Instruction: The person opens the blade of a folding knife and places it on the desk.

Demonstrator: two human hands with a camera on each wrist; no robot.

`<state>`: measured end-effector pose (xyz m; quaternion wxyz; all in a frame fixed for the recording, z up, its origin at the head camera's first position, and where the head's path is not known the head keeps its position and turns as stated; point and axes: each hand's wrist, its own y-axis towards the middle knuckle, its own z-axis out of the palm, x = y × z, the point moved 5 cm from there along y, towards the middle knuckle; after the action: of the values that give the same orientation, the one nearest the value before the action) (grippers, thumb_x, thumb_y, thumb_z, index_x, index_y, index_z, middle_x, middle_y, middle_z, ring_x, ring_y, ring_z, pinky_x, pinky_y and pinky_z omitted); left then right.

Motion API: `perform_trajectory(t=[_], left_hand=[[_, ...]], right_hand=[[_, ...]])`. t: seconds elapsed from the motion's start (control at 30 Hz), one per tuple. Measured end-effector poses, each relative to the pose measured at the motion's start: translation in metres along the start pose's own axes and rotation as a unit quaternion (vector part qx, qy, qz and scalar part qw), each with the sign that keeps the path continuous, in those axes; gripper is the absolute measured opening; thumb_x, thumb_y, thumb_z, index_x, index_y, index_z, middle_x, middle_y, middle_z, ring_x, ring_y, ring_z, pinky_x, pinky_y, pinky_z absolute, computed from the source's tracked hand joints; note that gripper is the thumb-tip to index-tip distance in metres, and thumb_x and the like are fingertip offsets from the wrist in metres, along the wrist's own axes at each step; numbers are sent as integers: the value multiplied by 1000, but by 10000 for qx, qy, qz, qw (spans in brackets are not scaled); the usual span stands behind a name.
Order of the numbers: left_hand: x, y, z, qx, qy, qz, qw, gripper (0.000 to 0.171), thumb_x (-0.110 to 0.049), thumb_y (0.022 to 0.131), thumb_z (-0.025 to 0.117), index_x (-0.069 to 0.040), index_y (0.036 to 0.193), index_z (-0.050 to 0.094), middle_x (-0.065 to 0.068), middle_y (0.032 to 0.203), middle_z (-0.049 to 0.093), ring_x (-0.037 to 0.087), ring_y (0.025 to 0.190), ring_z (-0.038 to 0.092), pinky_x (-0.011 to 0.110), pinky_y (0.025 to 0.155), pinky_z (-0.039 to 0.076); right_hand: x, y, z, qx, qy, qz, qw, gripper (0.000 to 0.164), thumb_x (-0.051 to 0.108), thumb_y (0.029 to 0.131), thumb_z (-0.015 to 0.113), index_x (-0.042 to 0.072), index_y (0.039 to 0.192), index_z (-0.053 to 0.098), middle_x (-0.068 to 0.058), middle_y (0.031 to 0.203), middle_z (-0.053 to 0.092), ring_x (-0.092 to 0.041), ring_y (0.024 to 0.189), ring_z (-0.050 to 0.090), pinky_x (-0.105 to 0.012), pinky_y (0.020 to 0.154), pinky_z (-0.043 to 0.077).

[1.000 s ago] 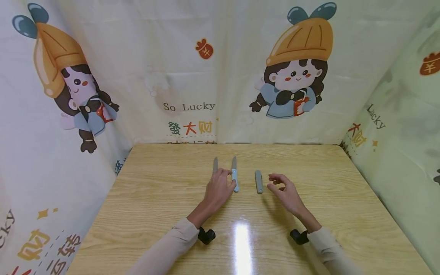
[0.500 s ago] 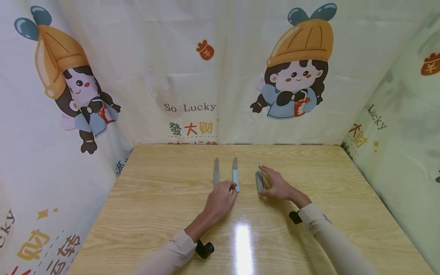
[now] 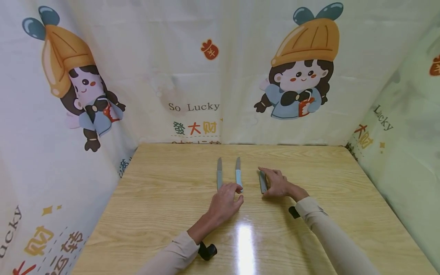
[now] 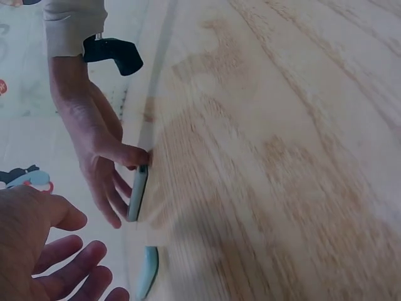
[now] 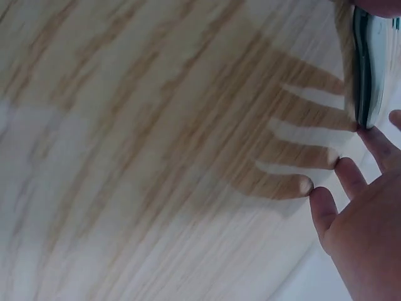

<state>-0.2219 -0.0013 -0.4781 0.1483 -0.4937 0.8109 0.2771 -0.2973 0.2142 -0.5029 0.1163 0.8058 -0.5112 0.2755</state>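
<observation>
Three folding knives lie in a row on the wooden table in the head view. On the left is a grey-green knife (image 3: 219, 175) and in the middle a light blue knife (image 3: 238, 175), both with blades out, pointing away. The third, a grey folded knife (image 3: 262, 182), has no blade showing. My right hand (image 3: 277, 185) spans it lengthwise, pinching its two ends between thumb and finger; the right wrist view shows the folded knife (image 5: 362, 69) against a fingertip. My left hand (image 3: 225, 202), fingers loosely bent and holding nothing, hovers by the handle ends of the other two.
The wooden table (image 3: 154, 194) ends at a printed curtain (image 3: 240, 76) behind and at both sides. A black wrist device (image 3: 207, 252) sits under the left forearm, another (image 3: 293, 212) under the right. Light glares on the near tabletop.
My right hand has moved left onto the folded knife and now pinches its ends. My left hand has drawn back toward me from the knives, uncovering the grey-green handle.
</observation>
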Motion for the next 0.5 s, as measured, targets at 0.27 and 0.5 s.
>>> perform_trajectory(t=[0.27,0.5], left_hand=[[-4,-2,0,64,-310,-25,9995,22,-17,97,68,-6,116,70,1,107,67,18,100,60,31,77,54],[2,0,6,408,-1371,-445,9887,28,-15,99,65,-1,124,66,2,106,68,19,99,64,34,80,53]], right_hand=[[-4,-7,4,-343,37,-7,9994,110,22,72,88,4,159,24,-25,150,39,-50,129,30,-71,95,28],[3,-20,9,-502,252,-221,9982,111,20,70,91,3,159,25,-21,154,37,-47,130,31,-72,97,28]])
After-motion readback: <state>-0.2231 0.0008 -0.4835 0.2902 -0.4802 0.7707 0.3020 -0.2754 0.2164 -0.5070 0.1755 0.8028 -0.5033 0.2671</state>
